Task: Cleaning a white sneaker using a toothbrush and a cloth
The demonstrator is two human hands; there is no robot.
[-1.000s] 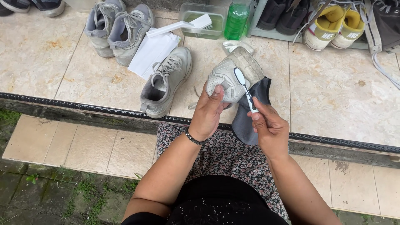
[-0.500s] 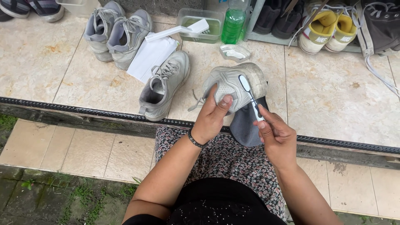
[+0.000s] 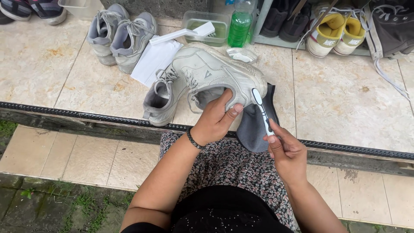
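My left hand (image 3: 214, 121) grips the heel collar of a pale grey sneaker (image 3: 220, 71), tipped on its side above my lap. My right hand (image 3: 286, 151) holds a white toothbrush (image 3: 262, 110) with its head against the shoe's heel. A dark grey cloth (image 3: 255, 125) lies under the shoe, draped over the step edge. The matching sneaker (image 3: 160, 101) lies on the tiles just to the left of the held shoe.
A second grey pair (image 3: 120, 34) stands at the back left beside a white cloth (image 3: 154, 60). A clear tub with a white brush (image 3: 202, 28), a green bottle (image 3: 239, 23) and a small dish (image 3: 241, 54) sit behind. Yellow-white shoes (image 3: 336, 32) and dark shoes stand at the back right.
My left hand has turned the sneaker from sole-facing to lying on its side with its length towards the left. The toothbrush stays at the heel.
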